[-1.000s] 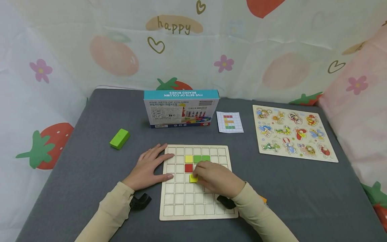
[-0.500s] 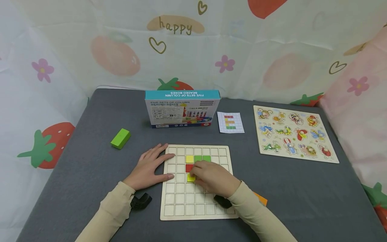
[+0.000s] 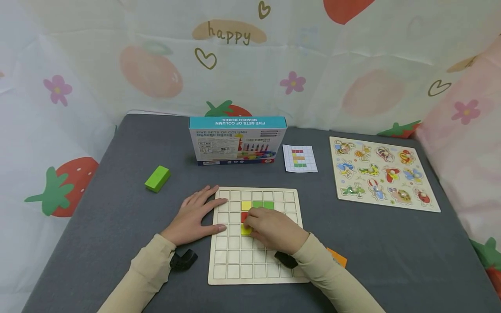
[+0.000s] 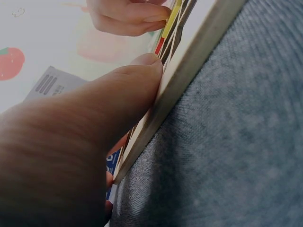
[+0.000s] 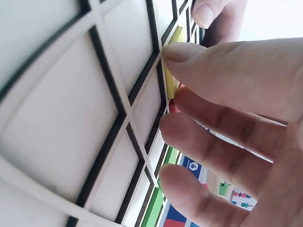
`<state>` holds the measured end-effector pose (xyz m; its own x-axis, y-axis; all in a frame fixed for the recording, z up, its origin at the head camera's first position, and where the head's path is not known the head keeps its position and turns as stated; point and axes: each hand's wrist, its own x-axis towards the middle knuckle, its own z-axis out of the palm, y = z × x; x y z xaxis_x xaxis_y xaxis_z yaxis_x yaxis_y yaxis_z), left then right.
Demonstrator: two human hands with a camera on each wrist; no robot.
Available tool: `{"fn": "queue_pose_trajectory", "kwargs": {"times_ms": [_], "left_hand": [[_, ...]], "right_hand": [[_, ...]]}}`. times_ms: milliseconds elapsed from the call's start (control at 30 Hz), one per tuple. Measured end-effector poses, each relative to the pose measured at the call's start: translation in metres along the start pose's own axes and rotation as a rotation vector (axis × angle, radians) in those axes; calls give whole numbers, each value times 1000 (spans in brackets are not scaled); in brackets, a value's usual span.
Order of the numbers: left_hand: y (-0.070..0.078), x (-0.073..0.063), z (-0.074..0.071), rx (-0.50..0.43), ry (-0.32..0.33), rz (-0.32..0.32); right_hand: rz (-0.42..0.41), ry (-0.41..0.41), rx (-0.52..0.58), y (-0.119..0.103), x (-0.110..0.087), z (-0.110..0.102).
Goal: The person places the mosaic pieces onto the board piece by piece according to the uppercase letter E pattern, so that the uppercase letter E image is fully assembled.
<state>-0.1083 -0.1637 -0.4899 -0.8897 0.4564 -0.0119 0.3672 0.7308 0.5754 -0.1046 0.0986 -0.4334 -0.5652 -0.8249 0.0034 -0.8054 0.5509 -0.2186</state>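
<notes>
A pale wooden grid board (image 3: pixel 233 271) lies on the grey table, my left hand (image 3: pixel 192 217) resting along its left edge with thumb and fingertips on the rim. My right hand (image 3: pixel 277 229) pinches a yellow square tile (image 3: pixel 245 230) between thumb and index finger, low over a cell near the board's middle. Just above that cell sits a red tile (image 3: pixel 244 216), partly hidden by the fingers. A second yellow tile (image 3: pixel 246 205) and two green tiles (image 3: pixel 268 204) form a row beyond it. In the right wrist view the thumb tip overlaps the held yellow tile (image 5: pixel 170 82).
Behind the board stands a bead-toy box (image 3: pixel 238 148), with a printed pattern card (image 3: pixel 309 164) to its right. An insect puzzle board (image 3: pixel 383 174) lies far right. A green block (image 3: pixel 158 178) is at left, and something orange (image 3: pixel 339 258) shows behind the right sleeve.
My right hand has shifted slightly left with the yellow tile, bringing it into line below the red one. The left hand stays on the board's edge.
</notes>
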Motion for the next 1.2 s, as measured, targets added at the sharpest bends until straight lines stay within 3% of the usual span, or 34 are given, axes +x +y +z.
{"fn": "queue_pose_trajectory", "kwargs": {"times_ms": [233, 400, 633, 867, 1033, 1200], "left_hand": [[1, 0, 0, -4, -7, -4], [1, 0, 0, -3, -10, 2], [1, 0, -1, -1, -18, -7], [2, 1, -1, 0, -19, -11], [1, 1, 0, 0, -15, -3], [0, 0, 0, -3, -9, 2]], "right_hand": [[-8, -2, 18, 1, -3, -3], [25, 66, 55, 12, -24, -19], [168, 126, 4, 29, -83, -38], [410, 71, 38, 30, -142, -35], [549, -1, 111, 31, -164, -26], [597, -30, 176, 36, -172, -19]]}}
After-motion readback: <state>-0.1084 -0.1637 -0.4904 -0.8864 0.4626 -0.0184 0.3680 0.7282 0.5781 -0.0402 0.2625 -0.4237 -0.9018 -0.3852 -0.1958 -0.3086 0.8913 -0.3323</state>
